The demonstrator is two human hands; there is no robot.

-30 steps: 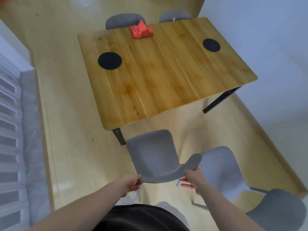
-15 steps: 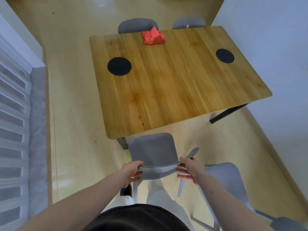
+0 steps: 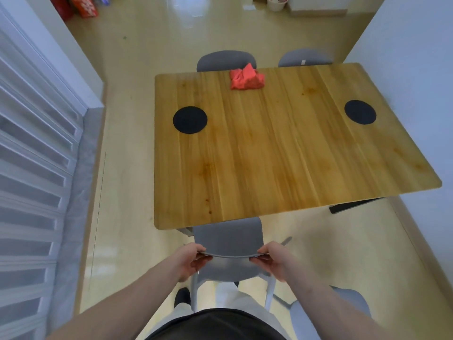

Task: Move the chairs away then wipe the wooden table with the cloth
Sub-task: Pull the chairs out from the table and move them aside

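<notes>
Hands grip the backrest of a grey chair [image 3: 228, 239], the left hand [image 3: 190, 260] and the right hand [image 3: 272, 260] each curled round its top edge at either end. Just beyond them its seat tucks under the wooden bench [image 3: 282, 153]; far past them, near the bench's opposite edge, lies a crumpled red cloth [image 3: 247, 78].
</notes>
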